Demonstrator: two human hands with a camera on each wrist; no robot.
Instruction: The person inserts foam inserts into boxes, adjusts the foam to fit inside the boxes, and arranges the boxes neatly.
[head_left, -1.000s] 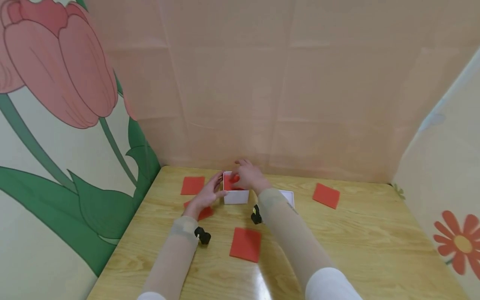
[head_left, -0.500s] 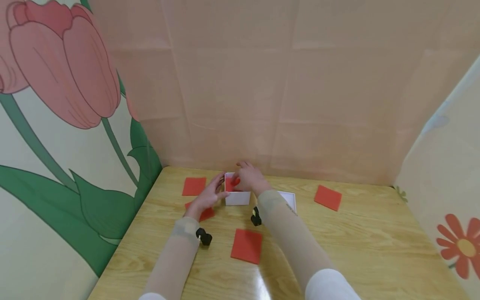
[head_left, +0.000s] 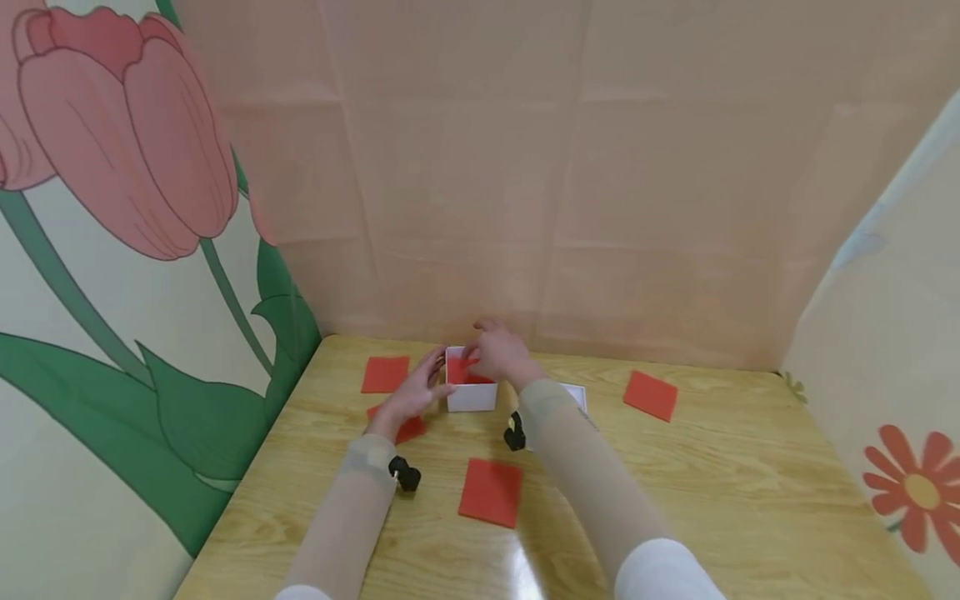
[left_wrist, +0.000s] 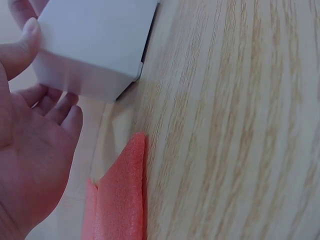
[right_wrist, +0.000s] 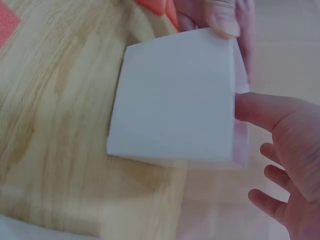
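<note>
A small white box [head_left: 472,398] stands open-topped near the table's far edge, with a red foam piece [head_left: 459,371] inside it. My left hand [head_left: 412,392] grips the box from the left, its thumb on the near top corner and its fingers along the side. From the right, my right hand [head_left: 501,352] reaches over the rim. In the right wrist view one digit goes down into the white box [right_wrist: 172,100], while the other fingers stay outside, loosely bent. The tip inside is hidden, so I cannot tell whether it pinches the foam.
Red foam squares lie left of the box, one at the far left [head_left: 386,374] and one partly under the left wrist [head_left: 408,427]. Another red square [head_left: 491,492] lies in front, and one [head_left: 651,395] at the right. A white lid-like tray [head_left: 576,394] sits partly behind the right forearm.
The red bump by the right fingertips in the box looks lower and less visible now. Both hands keep nearly the same places; the view shifts slightly.
</note>
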